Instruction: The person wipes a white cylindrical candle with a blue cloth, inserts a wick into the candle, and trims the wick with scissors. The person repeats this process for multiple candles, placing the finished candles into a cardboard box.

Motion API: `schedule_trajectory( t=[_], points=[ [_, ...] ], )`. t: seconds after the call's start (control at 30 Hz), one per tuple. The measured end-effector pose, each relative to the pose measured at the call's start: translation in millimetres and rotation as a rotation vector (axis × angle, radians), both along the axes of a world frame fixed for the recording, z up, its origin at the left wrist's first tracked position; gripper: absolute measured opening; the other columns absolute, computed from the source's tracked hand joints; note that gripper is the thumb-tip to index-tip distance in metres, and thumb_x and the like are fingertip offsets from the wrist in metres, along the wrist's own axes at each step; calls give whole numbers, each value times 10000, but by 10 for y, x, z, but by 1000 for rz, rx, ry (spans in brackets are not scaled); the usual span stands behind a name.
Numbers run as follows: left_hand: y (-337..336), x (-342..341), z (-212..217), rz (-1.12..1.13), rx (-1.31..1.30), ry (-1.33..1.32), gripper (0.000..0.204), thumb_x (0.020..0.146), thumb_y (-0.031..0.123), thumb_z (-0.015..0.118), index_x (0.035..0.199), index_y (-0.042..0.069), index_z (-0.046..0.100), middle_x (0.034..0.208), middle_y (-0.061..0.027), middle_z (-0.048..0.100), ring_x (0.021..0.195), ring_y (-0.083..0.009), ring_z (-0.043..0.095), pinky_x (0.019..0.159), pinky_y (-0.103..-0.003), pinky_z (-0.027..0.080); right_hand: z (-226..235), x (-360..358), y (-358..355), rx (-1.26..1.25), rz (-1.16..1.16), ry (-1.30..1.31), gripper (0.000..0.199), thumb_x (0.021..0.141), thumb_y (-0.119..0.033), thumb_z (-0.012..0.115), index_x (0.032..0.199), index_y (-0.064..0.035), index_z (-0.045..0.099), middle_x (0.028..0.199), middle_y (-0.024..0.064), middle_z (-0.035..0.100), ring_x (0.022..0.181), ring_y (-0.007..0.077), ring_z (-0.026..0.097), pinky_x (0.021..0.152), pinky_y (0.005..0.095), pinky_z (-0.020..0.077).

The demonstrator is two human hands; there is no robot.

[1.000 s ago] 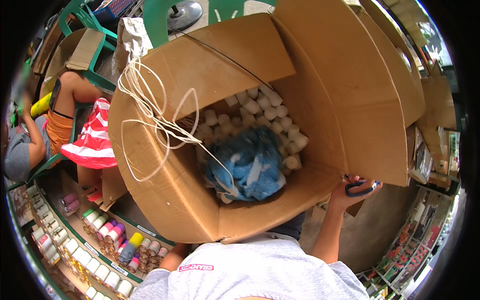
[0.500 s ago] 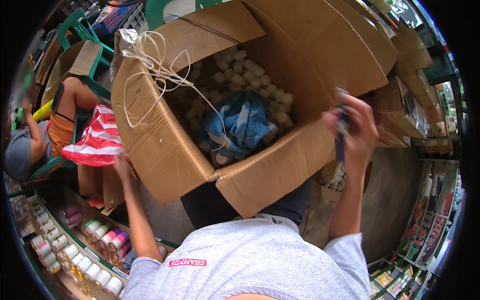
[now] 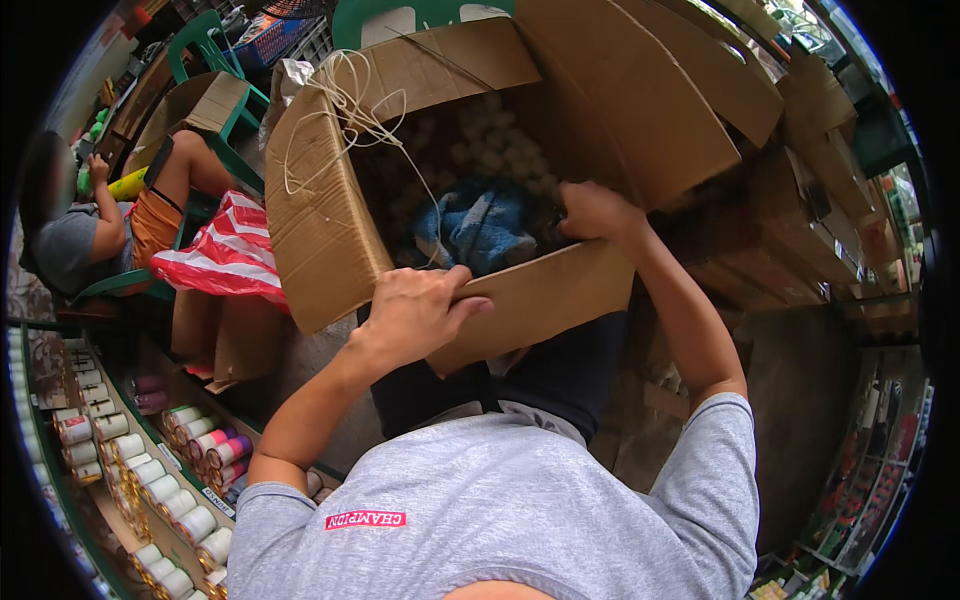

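Observation:
A large open cardboard box (image 3: pixel 560 295) stands in front of me. My left hand (image 3: pixel 420 305) is closed over its near edge by the left corner, thumb lying along the flap. At the near right side, my right hand (image 3: pixel 597 212) reaches over the rim, its fingers curled just inside the box. Those fingertips are partly hidden in shadow, and what they hold cannot be made out. Inside lie a crumpled blue cloth (image 3: pixel 475 228) and many white cylindrical pieces (image 3: pixel 495 150). White cord (image 3: pixel 350 105) hangs in loose loops over the left flap, one strand trailing onto the cloth.
A red-and-white striped plastic bag (image 3: pixel 228 250) sits left of the box. Beyond it, a person in orange shorts (image 3: pixel 158 235) is seated. Thread spools (image 3: pixel 180 505) fill a rack at lower left. Stacked cardboard boxes (image 3: pixel 800 225) and a shelf rack (image 3: pixel 875 460) stand to the right.
My left hand has left the striped bag and come onto the box's near edge. My right hand, which held a dark-handled tool above the right side, has moved down and left into the box.

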State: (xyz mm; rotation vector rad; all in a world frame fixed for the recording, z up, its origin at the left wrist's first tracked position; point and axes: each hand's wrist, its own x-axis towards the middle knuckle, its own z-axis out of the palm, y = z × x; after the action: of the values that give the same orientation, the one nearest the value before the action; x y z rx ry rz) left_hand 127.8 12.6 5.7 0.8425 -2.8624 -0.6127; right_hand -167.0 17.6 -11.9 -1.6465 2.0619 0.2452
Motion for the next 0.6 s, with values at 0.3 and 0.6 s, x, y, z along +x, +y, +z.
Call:
schedule_trajectory(
  t=[0.3,0.6],
  points=[
    [20,34,74,-107,48,32,372,903,435,648,936,65,659,730,-128,676,677,-312,675,624,-419,515,-135,121,-48,35,36,-15,412,827,-143,668,1160,65,541,1090,285,661,1037,394,660,880,445,544],
    [-118,5,111,-194,83,41,369,920,403,628,891,37,596,697,-142,646,633,-311,667,562,-404,521,-192,176,-572,329,320,162,216,816,-128,660,991,-7,694,1118,189,691,1034,321,684,851,425,557]
  ],
)
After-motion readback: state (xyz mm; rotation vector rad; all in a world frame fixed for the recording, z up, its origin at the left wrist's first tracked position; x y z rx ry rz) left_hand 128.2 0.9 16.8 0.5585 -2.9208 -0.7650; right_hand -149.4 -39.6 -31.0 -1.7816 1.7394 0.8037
